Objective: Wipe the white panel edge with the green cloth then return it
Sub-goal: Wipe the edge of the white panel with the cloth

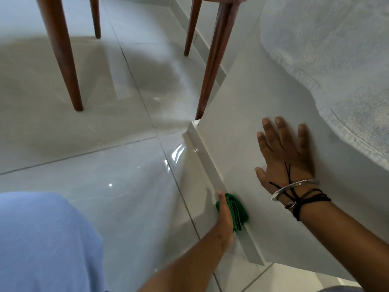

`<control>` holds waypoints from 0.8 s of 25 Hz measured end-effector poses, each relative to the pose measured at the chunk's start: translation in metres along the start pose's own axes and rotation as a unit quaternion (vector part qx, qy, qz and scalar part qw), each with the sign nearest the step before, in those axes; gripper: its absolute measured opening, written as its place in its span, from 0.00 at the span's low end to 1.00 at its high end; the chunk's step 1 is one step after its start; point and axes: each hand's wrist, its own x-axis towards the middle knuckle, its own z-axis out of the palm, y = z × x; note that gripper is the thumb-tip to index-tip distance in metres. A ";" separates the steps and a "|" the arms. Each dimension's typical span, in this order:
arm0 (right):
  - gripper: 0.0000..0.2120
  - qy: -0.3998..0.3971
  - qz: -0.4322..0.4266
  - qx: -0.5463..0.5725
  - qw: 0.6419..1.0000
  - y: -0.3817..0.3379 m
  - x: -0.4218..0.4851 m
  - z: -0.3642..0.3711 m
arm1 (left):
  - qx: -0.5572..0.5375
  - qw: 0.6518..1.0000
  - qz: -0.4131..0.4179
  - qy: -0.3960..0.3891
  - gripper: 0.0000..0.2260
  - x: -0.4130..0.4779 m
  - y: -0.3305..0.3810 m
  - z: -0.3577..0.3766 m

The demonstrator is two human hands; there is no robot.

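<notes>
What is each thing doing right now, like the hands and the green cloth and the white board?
Left hand: closed on the green cloth, pressing it to the panel's edge.
Green cloth: folded, held against the edge.
Right hand: open, fingers spread, flat on the panel's face.
White panel: tilted, its lower edge near the floor.
Chair legs: standing on the floor, one right by the panel's far corner.
Tiled floor: shiny, reflecting light.
</notes>
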 end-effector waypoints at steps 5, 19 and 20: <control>0.44 0.006 0.015 0.038 0.999 -0.003 0.001 -0.002 | 0.028 0.999 -0.046 -0.002 0.36 -0.008 -0.020 -0.002; 0.52 -0.016 0.001 -0.045 0.999 -0.001 -0.010 0.014 | -0.024 0.996 0.061 0.061 0.46 0.016 0.046 0.009; 0.52 -0.013 0.004 -0.046 0.999 -0.001 -0.010 0.015 | -0.027 0.994 0.083 0.062 0.45 0.020 0.055 0.012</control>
